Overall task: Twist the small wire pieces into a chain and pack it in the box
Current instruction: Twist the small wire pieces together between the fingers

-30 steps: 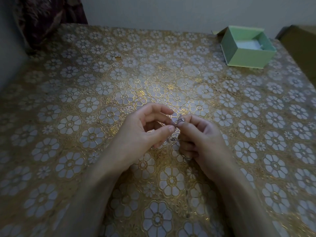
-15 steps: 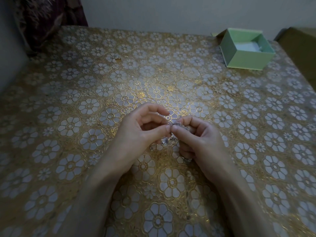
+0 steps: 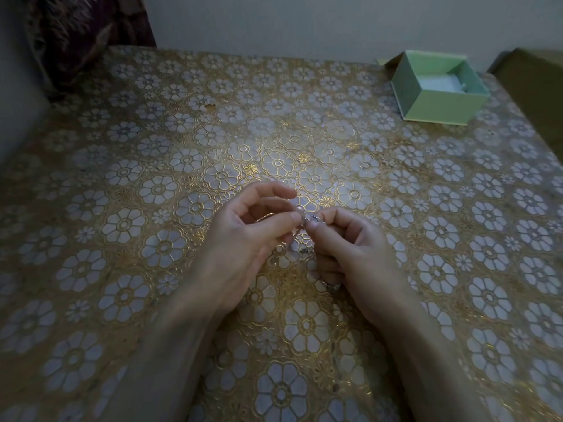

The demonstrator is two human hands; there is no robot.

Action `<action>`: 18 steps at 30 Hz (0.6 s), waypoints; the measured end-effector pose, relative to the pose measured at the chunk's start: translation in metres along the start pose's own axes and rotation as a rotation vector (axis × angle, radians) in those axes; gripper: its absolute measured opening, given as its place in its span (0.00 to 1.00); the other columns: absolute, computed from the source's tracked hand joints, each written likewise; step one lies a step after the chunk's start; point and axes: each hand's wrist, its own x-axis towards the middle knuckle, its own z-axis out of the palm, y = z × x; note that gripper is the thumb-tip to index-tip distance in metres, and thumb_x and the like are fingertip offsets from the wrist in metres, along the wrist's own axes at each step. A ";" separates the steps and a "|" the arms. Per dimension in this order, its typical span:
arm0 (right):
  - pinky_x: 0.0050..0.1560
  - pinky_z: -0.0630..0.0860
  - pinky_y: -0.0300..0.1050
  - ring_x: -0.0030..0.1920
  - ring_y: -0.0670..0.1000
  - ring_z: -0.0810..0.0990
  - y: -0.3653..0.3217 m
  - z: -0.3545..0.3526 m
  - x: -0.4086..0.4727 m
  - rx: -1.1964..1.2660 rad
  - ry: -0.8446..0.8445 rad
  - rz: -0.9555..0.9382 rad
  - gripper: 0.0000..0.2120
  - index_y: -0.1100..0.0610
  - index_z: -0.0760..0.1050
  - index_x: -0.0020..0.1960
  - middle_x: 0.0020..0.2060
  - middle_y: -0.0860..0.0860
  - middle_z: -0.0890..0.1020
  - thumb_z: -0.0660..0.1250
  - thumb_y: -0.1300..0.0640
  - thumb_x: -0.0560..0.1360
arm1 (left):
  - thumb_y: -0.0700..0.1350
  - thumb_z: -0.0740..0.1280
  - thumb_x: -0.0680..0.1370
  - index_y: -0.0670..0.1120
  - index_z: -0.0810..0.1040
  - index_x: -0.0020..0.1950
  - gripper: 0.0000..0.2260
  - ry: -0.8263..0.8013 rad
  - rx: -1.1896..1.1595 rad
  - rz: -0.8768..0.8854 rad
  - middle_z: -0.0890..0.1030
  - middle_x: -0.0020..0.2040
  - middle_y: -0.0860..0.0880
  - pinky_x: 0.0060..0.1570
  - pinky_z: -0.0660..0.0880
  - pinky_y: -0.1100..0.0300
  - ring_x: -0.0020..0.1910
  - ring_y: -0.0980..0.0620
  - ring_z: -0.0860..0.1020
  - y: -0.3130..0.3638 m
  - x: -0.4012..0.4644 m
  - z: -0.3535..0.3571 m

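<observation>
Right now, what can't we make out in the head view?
- Wire chain: too small and dim; link count unreadable, left hand and right hand cover most.
- Green box: near wall hides part of its floor.
- Brown object: cut by the right edge.

Table (image 3: 182, 147) in gold floral cloth, open green box (image 3: 432, 109) far right

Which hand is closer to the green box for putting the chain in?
Probably the right hand: the open green cardboard box sits at the table's far right, on its side. Both hands pinch the small silver wire chain.
</observation>
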 end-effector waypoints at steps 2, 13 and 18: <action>0.21 0.56 0.34 0.23 0.44 0.56 -0.001 0.000 0.000 0.019 -0.006 0.011 0.07 0.58 0.70 0.39 0.25 0.49 0.59 0.64 0.62 0.75 | 0.32 0.73 0.63 0.47 0.81 0.40 0.12 0.007 -0.042 -0.016 0.79 0.34 0.51 0.39 0.75 0.64 0.37 0.55 0.77 -0.001 0.000 0.001; 0.21 0.55 0.33 0.21 0.43 0.56 -0.002 0.001 0.001 0.060 0.019 0.041 0.10 0.56 0.68 0.37 0.23 0.47 0.60 0.62 0.65 0.76 | 0.32 0.66 0.64 0.44 0.74 0.53 0.19 0.001 -0.113 -0.049 0.80 0.36 0.49 0.36 0.73 0.65 0.33 0.55 0.77 0.000 -0.001 0.003; 0.21 0.55 0.31 0.21 0.43 0.54 0.000 -0.001 0.003 0.202 0.085 0.033 0.11 0.56 0.67 0.38 0.22 0.45 0.60 0.60 0.66 0.77 | 0.30 0.69 0.66 0.44 0.74 0.56 0.20 -0.003 -0.014 -0.064 0.80 0.38 0.49 0.34 0.70 0.63 0.31 0.54 0.75 0.000 -0.002 -0.001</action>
